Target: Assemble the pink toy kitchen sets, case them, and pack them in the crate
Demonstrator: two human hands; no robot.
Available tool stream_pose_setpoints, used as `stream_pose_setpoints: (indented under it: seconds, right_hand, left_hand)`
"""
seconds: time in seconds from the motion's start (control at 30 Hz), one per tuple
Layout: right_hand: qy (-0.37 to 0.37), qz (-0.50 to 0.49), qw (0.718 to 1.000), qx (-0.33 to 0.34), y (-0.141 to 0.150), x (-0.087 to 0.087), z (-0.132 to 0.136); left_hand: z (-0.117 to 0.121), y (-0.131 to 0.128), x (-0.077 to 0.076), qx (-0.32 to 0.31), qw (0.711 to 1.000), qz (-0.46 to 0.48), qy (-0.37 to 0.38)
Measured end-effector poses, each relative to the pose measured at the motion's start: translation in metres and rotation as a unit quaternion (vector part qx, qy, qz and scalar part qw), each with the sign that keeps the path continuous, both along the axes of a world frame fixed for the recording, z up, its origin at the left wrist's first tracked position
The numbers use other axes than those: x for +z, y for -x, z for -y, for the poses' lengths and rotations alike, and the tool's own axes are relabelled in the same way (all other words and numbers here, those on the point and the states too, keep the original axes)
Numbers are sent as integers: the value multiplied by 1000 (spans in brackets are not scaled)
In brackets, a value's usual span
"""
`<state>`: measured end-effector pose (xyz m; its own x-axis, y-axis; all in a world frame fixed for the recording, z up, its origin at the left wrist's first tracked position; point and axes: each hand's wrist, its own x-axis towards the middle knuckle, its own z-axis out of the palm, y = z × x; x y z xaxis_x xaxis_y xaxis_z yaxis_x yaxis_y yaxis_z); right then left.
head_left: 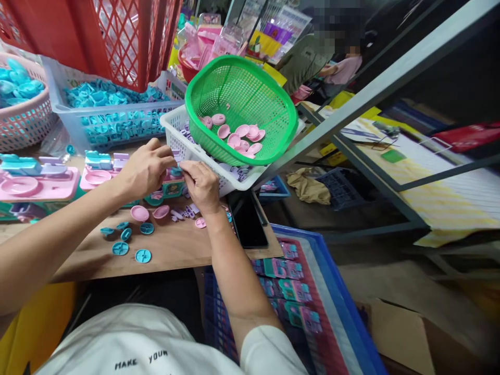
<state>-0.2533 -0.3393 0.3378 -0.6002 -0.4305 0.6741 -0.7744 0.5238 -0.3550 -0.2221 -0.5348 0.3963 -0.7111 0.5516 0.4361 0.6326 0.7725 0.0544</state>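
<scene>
My left hand (146,169) is closed, its fingers curled down over a pink and teal toy set (174,188) at the back of the wooden table (94,263). My right hand (203,186) pinches from the other side, thumb and forefinger together. Between the two hands a small blue piece (175,171) shows at the top of the toy; which hand has hold of it, I cannot tell. Pink oval bowls (139,213) and several round blue parts (120,248) lie loose in front. Small lilac parts (187,212) lie beside my right wrist.
A green basket (269,96) with pink oval pieces rests on a white basket (189,148). A red basket (78,41) overhangs a clear bin (128,127) of blue parts. More toy sets (58,185) stand left. A phone (248,221) lies right; a blue crate (312,239) stands below.
</scene>
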Motion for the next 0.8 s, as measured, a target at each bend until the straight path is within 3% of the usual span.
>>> stream_pose_setpoints:
  seconds: [0.1, 0.3, 0.43, 0.53, 0.63, 0.7, 0.8]
  right_hand:
    - [-10, -3, 1000, 1, -2, -3, -2]
    - [-18, 2, 999, -36, -6, -8, -2]
    - [7, -2, 998, -63, -50, 5, 3]
    - [-24, 43, 998, 35, -104, 2, 5]
    - [-100, 94, 973, 184, -146, -15, 8]
    - [-120, 117, 961, 219, -157, -27, 9]
    - [-109, 137, 958, 229, -153, -37, 10]
  left_hand:
    - [-3, -5, -5, 19, 999, 18, 28]
    - [-16, -5, -8, 40, 998, 51, 1]
    - [-5, -30, 3, 47, 998, 45, 6]
    - [22, -75, -2, 34, 998, 46, -9]
    - [49, -121, -21, -18, 994, 107, 22]
    - [59, -139, -36, -13, 989, 139, 40]
    - [60, -143, -50, 24, 987, 155, 40]
